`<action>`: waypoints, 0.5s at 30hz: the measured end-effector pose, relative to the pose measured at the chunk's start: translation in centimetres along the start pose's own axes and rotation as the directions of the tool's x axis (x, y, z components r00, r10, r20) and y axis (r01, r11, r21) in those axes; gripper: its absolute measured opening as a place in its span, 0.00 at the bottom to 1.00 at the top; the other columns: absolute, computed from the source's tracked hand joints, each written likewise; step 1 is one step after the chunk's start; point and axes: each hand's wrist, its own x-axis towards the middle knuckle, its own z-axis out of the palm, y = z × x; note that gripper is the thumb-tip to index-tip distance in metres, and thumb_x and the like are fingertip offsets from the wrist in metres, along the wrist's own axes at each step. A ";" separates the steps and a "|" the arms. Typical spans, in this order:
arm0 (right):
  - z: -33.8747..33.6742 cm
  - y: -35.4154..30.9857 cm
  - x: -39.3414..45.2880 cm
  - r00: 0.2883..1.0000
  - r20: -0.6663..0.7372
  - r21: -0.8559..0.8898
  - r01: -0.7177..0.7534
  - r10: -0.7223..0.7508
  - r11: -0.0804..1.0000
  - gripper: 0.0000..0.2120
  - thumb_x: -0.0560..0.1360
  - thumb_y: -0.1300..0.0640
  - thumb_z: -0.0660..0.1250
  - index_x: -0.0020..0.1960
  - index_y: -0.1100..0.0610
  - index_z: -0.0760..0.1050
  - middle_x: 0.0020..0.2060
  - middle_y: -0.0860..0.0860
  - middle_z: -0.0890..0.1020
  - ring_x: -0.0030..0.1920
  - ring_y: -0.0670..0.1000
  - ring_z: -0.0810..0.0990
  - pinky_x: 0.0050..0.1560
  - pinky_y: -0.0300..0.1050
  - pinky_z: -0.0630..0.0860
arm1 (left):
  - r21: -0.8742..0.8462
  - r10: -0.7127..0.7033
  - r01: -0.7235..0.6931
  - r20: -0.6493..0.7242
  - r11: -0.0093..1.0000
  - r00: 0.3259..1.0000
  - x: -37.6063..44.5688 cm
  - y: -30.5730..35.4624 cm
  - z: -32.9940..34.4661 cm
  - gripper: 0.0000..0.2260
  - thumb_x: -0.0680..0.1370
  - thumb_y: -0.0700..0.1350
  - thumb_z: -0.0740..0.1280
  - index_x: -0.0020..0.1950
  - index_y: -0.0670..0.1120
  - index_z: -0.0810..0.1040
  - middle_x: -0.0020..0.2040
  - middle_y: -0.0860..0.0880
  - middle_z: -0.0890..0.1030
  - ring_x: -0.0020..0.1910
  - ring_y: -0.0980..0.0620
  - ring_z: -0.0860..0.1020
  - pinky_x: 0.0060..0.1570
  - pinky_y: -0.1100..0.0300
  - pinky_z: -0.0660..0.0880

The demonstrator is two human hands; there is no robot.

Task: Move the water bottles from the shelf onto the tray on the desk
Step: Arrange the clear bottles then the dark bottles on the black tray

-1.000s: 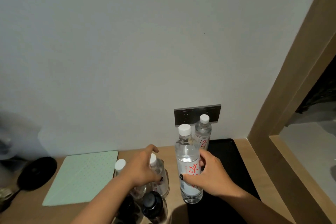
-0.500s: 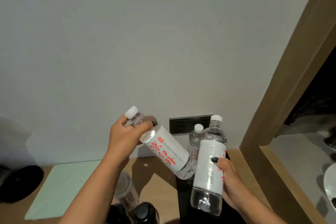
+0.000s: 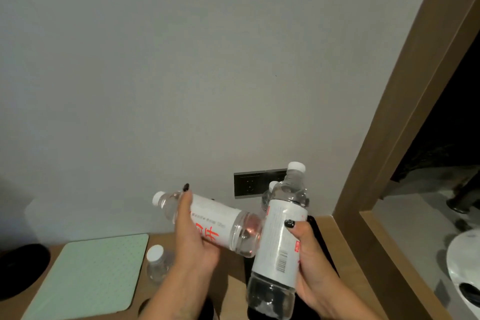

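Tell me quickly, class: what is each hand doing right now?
Left hand: grips a water bottle lying nearly sideways, cap to the left.
Right hand: grips a second water bottle, roughly upright, slightly tilted.

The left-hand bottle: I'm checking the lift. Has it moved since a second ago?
Yes. The left hand has raised the bottle off the desk and tipped it sideways, to the height of the wall socket.

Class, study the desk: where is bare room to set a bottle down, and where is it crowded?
Bare wood lies between the green mat and the black tray, by the small bottle. Crowded: above the tray, where both hands hold bottles and another bottle stands behind.
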 end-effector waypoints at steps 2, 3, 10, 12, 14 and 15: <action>0.4 0.2 -0.3 1.000 -0.013 -0.069 0.005 -0.006 0.998 0.30 0.58 0.51 0.73 0.57 0.62 0.76 0.47 0.63 0.84 0.45 0.59 0.83 0.46 0.54 0.78 | -0.067 -0.152 0.154 0.027 0.986 0.988 -0.3 -1.8 -0.2 0.15 0.69 0.54 0.73 0.46 0.45 0.76 0.34 0.45 0.79 0.32 0.47 0.79 0.43 0.50 0.78; 0.5 0.2 -0.4 0.999 -0.041 -0.108 0.011 -0.016 0.994 0.24 0.63 0.53 0.71 0.57 0.62 0.76 0.47 0.63 0.84 0.45 0.59 0.83 0.45 0.54 0.78 | -0.086 -0.207 0.211 0.050 0.974 0.977 -0.2 -2.5 -0.5 0.16 0.68 0.54 0.73 0.46 0.45 0.76 0.34 0.45 0.78 0.31 0.47 0.78 0.40 0.52 0.77; -1.5 1.7 -0.2 0.947 -0.308 -0.426 -0.056 -0.087 0.903 0.14 0.68 0.69 0.71 0.51 0.57 0.79 0.42 0.54 0.86 0.44 0.53 0.85 0.42 0.44 0.78 | -0.092 -0.236 0.236 0.016 0.967 0.972 0.7 -3.6 -1.9 0.08 0.70 0.49 0.69 0.38 0.48 0.73 0.28 0.49 0.75 0.26 0.53 0.75 0.28 0.58 0.78; -3.0 2.1 0.5 0.918 -0.380 -0.451 -0.072 -0.118 0.889 0.15 0.66 0.69 0.72 0.50 0.56 0.78 0.41 0.54 0.85 0.43 0.53 0.84 0.40 0.44 0.78 | -0.080 -0.239 0.239 0.010 0.968 0.971 1.4 -3.6 -2.0 0.08 0.70 0.50 0.70 0.39 0.48 0.74 0.28 0.50 0.76 0.27 0.53 0.76 0.31 0.60 0.79; -4.6 2.1 1.5 0.879 -0.446 -0.471 -0.071 -0.168 0.879 0.16 0.65 0.69 0.74 0.48 0.55 0.77 0.42 0.54 0.84 0.43 0.53 0.83 0.41 0.46 0.79 | -0.056 -0.243 0.242 -0.010 0.969 0.970 2.1 -3.6 -2.0 0.08 0.70 0.50 0.70 0.39 0.47 0.75 0.28 0.49 0.77 0.28 0.53 0.77 0.33 0.59 0.78; -5.4 2.0 2.1 0.858 -0.475 -0.479 -0.065 -0.196 0.876 0.16 0.64 0.69 0.74 0.47 0.54 0.76 0.42 0.54 0.84 0.43 0.53 0.83 0.41 0.46 0.79 | -0.035 -0.240 0.239 -0.014 0.970 0.971 2.5 -3.6 -1.9 0.09 0.69 0.50 0.71 0.39 0.47 0.75 0.28 0.49 0.77 0.28 0.53 0.77 0.33 0.60 0.78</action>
